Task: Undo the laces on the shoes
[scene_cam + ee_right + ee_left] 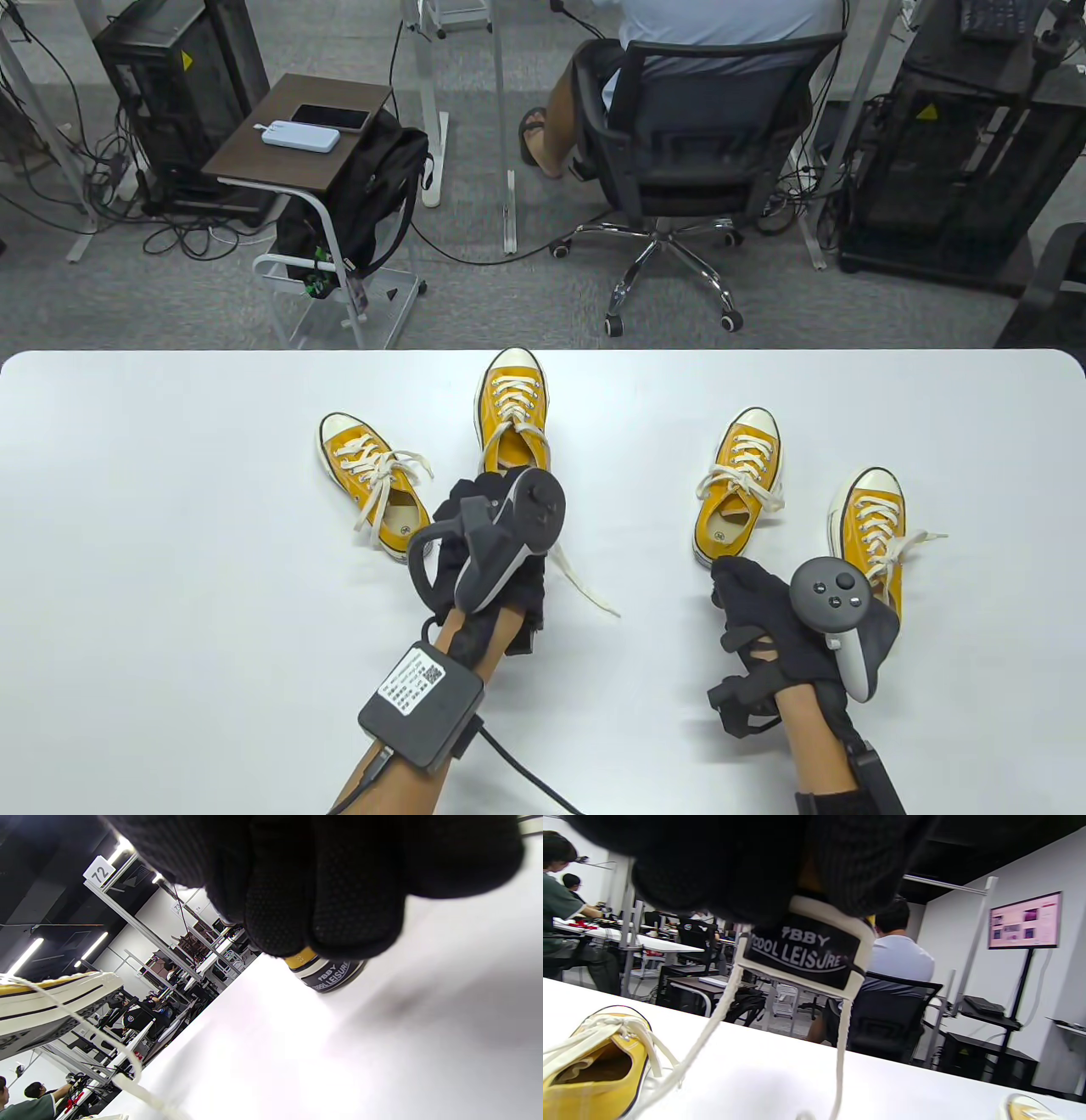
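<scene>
Four yellow canvas sneakers sit on the white table (170, 509), toes pointing away from the person. The far-left sneaker (373, 484) lies apart from the hands with its laces loose and spread over the sides. Just right of it, the second sneaker (513, 407) has its heel end covered by the left hand (488, 552). From the left wrist view that hand grips the heel, with the black "COOL LEISURE" heel tab (804, 952) poking out under the glove and two cream lace ends hanging down from there. One loose lace (585, 590) trails out onto the table to the right of that hand.

Over on the right, the third sneaker (738, 484) has its bow undone-looking and floppy, and the right hand (764, 628) rests at its heel. The right wrist view shows the fingers (322, 899) curled around the heel, tab visible below them. The fourth sneaker (874, 531) sits just beside that hand, partly hidden by the tracker (836, 611), one lace end sticking out right.
</scene>
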`<act>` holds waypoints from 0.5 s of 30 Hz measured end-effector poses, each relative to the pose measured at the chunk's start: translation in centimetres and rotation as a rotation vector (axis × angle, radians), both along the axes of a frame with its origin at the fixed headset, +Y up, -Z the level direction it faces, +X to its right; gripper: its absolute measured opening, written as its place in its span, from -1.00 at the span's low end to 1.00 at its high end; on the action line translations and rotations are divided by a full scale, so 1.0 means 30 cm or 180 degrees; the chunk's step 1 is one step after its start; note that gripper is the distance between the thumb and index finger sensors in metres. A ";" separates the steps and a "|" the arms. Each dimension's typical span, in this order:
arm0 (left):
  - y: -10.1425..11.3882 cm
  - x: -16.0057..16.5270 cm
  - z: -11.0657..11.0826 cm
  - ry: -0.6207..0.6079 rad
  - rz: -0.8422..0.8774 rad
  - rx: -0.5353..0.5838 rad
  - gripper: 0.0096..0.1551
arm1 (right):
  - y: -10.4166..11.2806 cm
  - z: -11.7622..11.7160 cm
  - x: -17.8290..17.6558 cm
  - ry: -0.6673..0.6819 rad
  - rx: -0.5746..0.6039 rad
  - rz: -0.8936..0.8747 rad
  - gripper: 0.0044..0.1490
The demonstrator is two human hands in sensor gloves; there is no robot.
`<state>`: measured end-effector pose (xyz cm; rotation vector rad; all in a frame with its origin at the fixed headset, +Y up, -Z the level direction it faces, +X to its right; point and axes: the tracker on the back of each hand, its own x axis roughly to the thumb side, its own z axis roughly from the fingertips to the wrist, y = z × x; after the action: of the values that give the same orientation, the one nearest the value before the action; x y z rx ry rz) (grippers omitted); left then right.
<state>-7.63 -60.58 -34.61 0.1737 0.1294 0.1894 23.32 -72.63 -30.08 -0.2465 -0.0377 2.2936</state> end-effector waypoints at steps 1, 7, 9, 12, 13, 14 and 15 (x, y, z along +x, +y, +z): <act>-0.003 -0.003 -0.032 0.0033 -0.0004 -0.0019 -0.56 | 0.001 -0.001 -0.001 0.0003 0.0003 -0.0002 -0.45; -0.060 -0.030 -0.175 0.0269 0.0068 -0.0063 -0.56 | 0.000 -0.003 -0.004 0.0020 0.0000 0.0027 -0.45; -0.087 -0.039 -0.212 0.0305 0.0090 -0.0082 -0.56 | 0.001 -0.003 -0.006 0.0022 -0.0002 0.0049 -0.45; -0.133 -0.046 -0.259 0.0386 0.0061 -0.0147 -0.56 | 0.002 -0.005 -0.010 0.0024 -0.0001 0.0064 -0.45; -0.146 -0.047 -0.270 0.0397 0.0062 -0.0163 -0.56 | 0.003 -0.005 -0.012 0.0031 -0.0002 0.0085 -0.45; -0.164 -0.049 -0.283 0.0418 0.0072 -0.0179 -0.56 | 0.003 -0.006 -0.014 0.0032 -0.0001 0.0093 -0.45; -0.181 -0.048 -0.294 0.0419 0.0096 -0.0194 -0.56 | 0.002 -0.006 -0.015 0.0031 -0.0002 0.0099 -0.44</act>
<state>-9.08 -66.00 -43.43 0.1234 0.2686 0.2038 22.87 -72.55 -30.26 -0.2365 -0.0361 2.3256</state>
